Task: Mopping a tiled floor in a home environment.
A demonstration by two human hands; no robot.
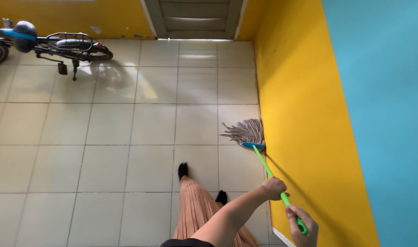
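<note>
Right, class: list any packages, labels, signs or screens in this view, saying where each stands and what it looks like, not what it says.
None in view: only a mop held in both hands (left hand, right hand), plain yellow wall, tiled floor, a bicycle and a grey door.

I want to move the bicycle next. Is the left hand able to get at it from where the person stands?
Probably not: the left hand grips the mop handle by the yellow wall, and the bicycle stands far across the tiled floor.
</note>
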